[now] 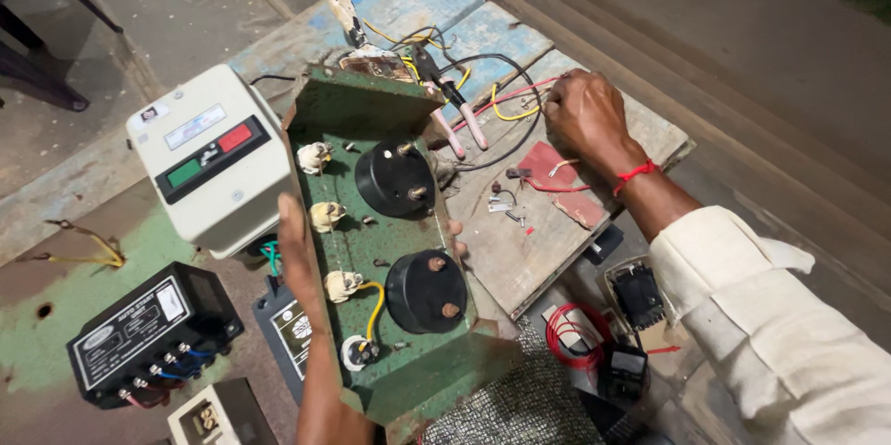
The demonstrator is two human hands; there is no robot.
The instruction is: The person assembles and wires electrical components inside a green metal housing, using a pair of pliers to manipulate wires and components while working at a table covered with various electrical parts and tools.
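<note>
1. While a worn wooden board [520, 250] with flaking blue paint is lying across the concrete floor, everything else is sitting on or beside it.
2. Green sheet-metal panel [362, 259], chipped and rusty, is tilting on the board's near edge, carrying two round black meter backs [394, 178] and ceramic terminals.
3. Boxy cream starter [215, 159] with red and green buttons is standing just left of the panel.
4. Left hand [306, 269] is gripping the panel, thumb along one edge, fingertips [456, 228] curling around the other.
5. Right hand [583, 116] is resting on the board, fingers bunching together on thin red wire [506, 102] near pink-handled pliers [455, 116].
</note>
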